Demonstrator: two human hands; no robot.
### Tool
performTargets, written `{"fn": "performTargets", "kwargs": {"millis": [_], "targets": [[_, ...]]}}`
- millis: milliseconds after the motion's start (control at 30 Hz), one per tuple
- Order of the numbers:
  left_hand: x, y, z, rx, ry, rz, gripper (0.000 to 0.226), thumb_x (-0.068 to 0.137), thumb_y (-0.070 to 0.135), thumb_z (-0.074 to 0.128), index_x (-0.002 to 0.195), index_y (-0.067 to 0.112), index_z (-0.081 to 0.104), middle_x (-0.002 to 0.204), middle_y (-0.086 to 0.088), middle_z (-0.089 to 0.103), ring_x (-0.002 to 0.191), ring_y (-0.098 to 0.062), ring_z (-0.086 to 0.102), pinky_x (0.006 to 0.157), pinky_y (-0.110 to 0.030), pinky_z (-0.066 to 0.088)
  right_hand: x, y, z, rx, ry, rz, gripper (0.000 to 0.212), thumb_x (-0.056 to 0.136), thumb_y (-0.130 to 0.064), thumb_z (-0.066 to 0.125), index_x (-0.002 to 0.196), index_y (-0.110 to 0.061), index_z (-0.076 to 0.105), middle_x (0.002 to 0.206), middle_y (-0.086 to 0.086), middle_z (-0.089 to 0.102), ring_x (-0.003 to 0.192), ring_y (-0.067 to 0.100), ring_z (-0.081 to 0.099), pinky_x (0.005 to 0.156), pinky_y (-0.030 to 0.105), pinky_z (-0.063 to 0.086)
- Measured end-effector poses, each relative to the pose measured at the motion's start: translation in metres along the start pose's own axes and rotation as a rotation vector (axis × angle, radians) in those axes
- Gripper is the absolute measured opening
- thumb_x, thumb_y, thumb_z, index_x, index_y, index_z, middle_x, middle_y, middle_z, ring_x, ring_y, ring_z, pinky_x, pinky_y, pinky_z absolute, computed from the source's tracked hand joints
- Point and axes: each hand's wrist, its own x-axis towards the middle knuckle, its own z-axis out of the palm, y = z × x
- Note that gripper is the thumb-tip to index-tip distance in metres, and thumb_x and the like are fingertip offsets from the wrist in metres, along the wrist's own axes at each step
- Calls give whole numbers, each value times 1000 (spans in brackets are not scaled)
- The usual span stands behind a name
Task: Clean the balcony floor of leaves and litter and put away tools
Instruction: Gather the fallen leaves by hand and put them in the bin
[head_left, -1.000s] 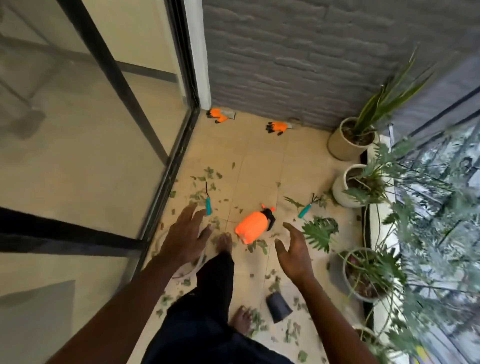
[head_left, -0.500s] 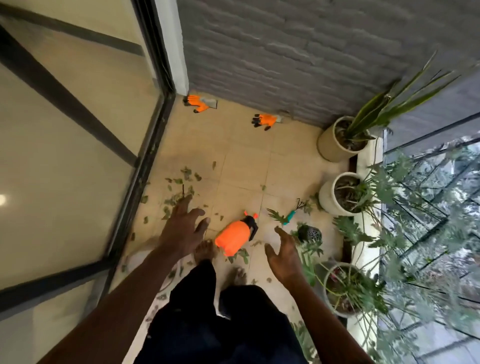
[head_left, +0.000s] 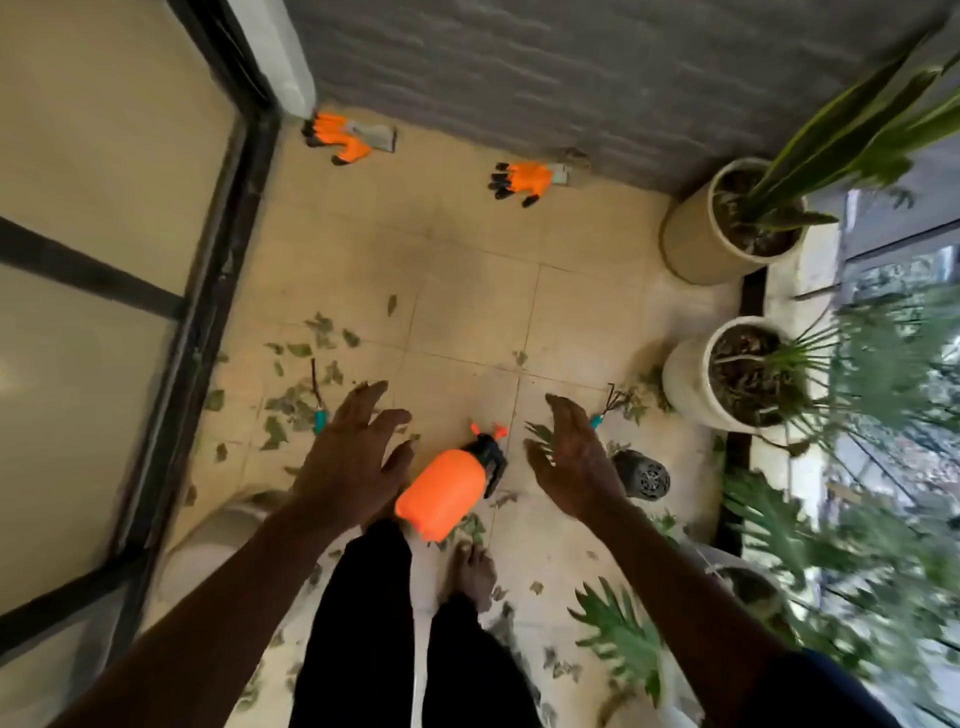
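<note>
We list, on the tiled floor (head_left: 467, 312): one orange spray bottle (head_left: 444, 493), lying on its side just ahead of our bare feet; scattered leaves (head_left: 296, 405), thickest near the glass door; one teal-handled tool (head_left: 318, 410) among those leaves; one teal-handled rake (head_left: 605, 410) beside the white pot (head_left: 685, 384); one left glove (head_left: 343, 137) and one right glove (head_left: 524, 179), well apart along the grey wall. Our left hand (head_left: 353, 457) and right hand (head_left: 571, 462) hover on either side of the bottle, fingers spread and relaxed, gripping nothing.

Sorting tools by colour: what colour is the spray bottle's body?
The spray bottle is bright orange; head view.
</note>
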Motion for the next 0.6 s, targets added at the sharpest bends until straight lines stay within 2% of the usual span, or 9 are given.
{"fn": "performTargets", "kwargs": {"millis": [100,167,233,367,467,533,600], "targets": [[64,-35,67,61,-35,95,61,89,53,39,127,15,68,155,-17,46,146,-40,42,106,-59,49,71,65,41,-46,65,92,73,98,-31,65,156,1,33,154,23,40,142,39,39,116,46,38],[104,-59,111,108,-73,137,62,89,53,39,129,14,67,154,-17,47,145,-40,41,102,-61,51,108,102,75,-69,60,170,79,98,-37,64,158,-2,27,158,23,34,146,39,33,118,46,35],[143,-83,155,118,-68,141,61,90,52,40,131,14,65,154,-17,47,144,-40,42,103,-61,51,148,125,116,13,90,252,84,97,-41,65,160,-3,25,161,22,30,150,38,28,120,47,33],[212,-125,242,138,-16,171,46,98,35,63,138,12,59,158,-18,42,147,-41,38,106,-62,48,224,174,178,82,277,308,81,98,-42,63,159,-2,26,159,20,34,148,34,32,120,45,33],[257,-158,298,183,-25,257,54,98,33,66,145,12,52,162,-19,37,152,-41,31,111,-63,43,267,227,205,17,344,284,80,100,-40,59,160,-1,22,165,21,27,153,34,24,127,43,24],[281,-177,325,229,-18,349,59,99,44,54,148,11,48,163,-20,34,153,-42,29,114,-62,39,290,265,219,-77,357,279,83,102,-49,49,160,1,19,167,23,22,155,35,21,128,45,21],[303,-194,345,274,0,398,67,97,52,43,151,12,45,166,-18,28,155,-41,25,116,-63,35,310,302,229,-225,388,261,91,100,-62,31,160,4,18,167,26,21,155,39,21,127,49,22]]}}
